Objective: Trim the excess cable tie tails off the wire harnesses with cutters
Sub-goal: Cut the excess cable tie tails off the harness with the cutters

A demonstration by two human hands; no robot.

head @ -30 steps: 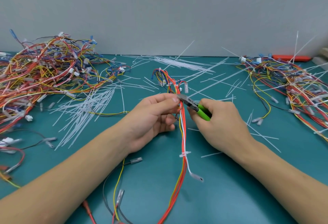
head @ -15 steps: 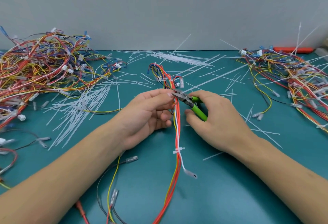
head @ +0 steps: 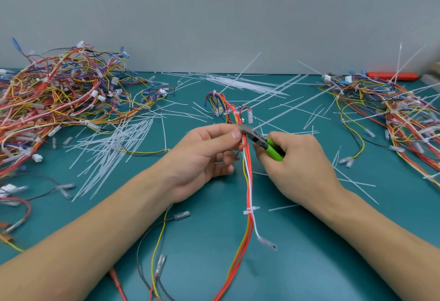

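Near: harness (head: pixel 247 196) runs near-to-far at table centre, a trimmed tie (head: pixel 250 210) nearest the person. Left hand (head: pixel 202 157) pinches the wires at its left; right hand (head: pixel 297 165) grips green-handled cutters (head: pixel 258 137), tip touching the bundle from the right. Jaw gap: cannot tell. Far: loose cut tails (head: pixel 242 84).

Teal work surface against a pale grey wall

A teal mat (head: pixel 309 265) covers the bench and meets a plain grey wall (head: pixel 214 14) along its far edge. At the far right, close to the wall, a flat orange-red object (head: pixel 392 76) lies on the mat; what it is cannot be told. Beside it, at the right edge of the view, a pale blurred object (head: pixel 432 72) shows only in part.
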